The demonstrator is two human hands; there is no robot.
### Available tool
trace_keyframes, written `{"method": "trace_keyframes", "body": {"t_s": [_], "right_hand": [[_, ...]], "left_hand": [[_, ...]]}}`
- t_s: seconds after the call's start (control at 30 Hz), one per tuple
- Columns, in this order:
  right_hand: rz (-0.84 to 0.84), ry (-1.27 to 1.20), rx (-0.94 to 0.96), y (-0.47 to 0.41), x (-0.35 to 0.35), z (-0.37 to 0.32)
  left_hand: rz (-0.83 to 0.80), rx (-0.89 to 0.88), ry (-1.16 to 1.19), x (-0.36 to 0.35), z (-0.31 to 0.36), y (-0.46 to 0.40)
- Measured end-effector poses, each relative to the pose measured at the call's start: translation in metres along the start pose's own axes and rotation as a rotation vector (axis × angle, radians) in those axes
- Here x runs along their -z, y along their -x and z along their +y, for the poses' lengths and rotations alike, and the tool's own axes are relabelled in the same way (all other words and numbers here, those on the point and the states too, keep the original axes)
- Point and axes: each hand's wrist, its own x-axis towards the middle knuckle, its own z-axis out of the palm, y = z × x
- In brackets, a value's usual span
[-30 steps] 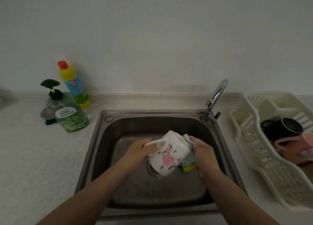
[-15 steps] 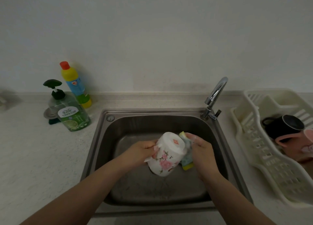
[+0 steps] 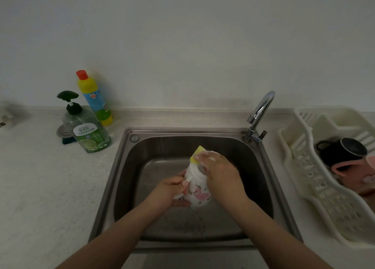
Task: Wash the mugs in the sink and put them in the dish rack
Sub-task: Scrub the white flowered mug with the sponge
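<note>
Floral mug (image 3: 197,189) is ceramic: rigid, moderately heavy, brittle if it hits the steel, and likely slick if wet or soapy, so the handle is the safest purchase, with the body backed by the palm. It's white with pink blossoms and dark twigs, held tilted over the middle of the sink (image 3: 263,177), base up and away, mouth down toward the person; not touching the basin as far as I can tell. Left hand (image 3: 172,189) holds it from the left side, fingers curled round the white handle, palm partly under the wall. Right hand (image 3: 220,173) grips a yellow sponge (image 3: 197,154) and presses it onto the upturned base; fingers wrap over the sponge and the top of the mug. Judgement: scrub step on this mug, rinse and racking not yet done. No water visible from the faucet (image 3: 260,110), which sits at the back right corner of the sink. Dish rack (image 3: 300,161) is just right of the sink on the counter and already holds a black mug (image 3: 343,153) and a pink mug (image 3: 357,173), touching or nearly so. Back left on the counter: green dish soap pump bottle (image 3: 89,131) with a yellow bottle, red cap (image 3: 93,98), just behind it.
</note>
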Motion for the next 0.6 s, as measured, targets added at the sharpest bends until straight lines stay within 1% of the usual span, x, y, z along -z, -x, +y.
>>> {"method": "trace_keyframes", "body": {"t_s": [0.1,0.17,0.2,0.3,0.37,0.47,0.53,0.6], "right_hand": [[0.062,0.089,0.199,0.018,0.001,0.004],[0.117,0.07,0.259,0.032,0.002,0.02],[0.14,0.064,0.245,0.034,0.004,0.024],[0.19,0.088,0.111,0.017,0.007,0.018],[0.187,0.134,0.147,0.007,0.007,0.004],[0.177,0.161,0.284,0.018,0.007,0.003],[0.173,0.16,0.27,0.027,0.012,0.014],[0.211,0.187,0.203,0.018,0.012,0.017]], "left_hand": [[0.005,-0.013,0.123,0.003,-0.003,0.003],[-0.018,-0.019,0.188,0.007,-0.007,0.004],[-0.016,-0.034,0.191,0.008,-0.008,0.003],[0.007,-0.039,0.187,0.008,-0.008,-0.003],[-0.001,-0.039,0.213,0.008,-0.006,-0.007],[-0.004,-0.044,0.236,0.012,-0.005,-0.006],[0.021,-0.066,0.219,0.014,-0.006,-0.004],[0.02,-0.073,0.186,0.011,-0.006,-0.003]]}}
